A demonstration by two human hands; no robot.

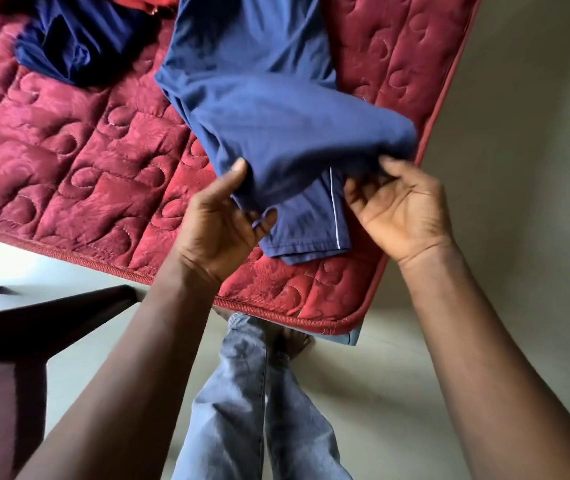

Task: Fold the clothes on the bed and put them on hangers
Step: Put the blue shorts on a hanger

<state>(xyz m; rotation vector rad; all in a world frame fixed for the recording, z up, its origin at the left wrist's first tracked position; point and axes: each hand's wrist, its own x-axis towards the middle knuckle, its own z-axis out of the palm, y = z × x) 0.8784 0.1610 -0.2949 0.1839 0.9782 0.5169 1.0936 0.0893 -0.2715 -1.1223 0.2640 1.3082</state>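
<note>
In the head view, the step in hand looks like a fold of the blue garment (269,98). It would go best with both corners kept level and the edge taut before it is laid flat on the bed (86,161). The left hand (221,220) pinches the folded edge, thumb on top and fingers curled beneath. The right hand (401,216) grips the opposite corner with curled fingers. The cloth lies between the hands and stretches away beyond them.
</note>
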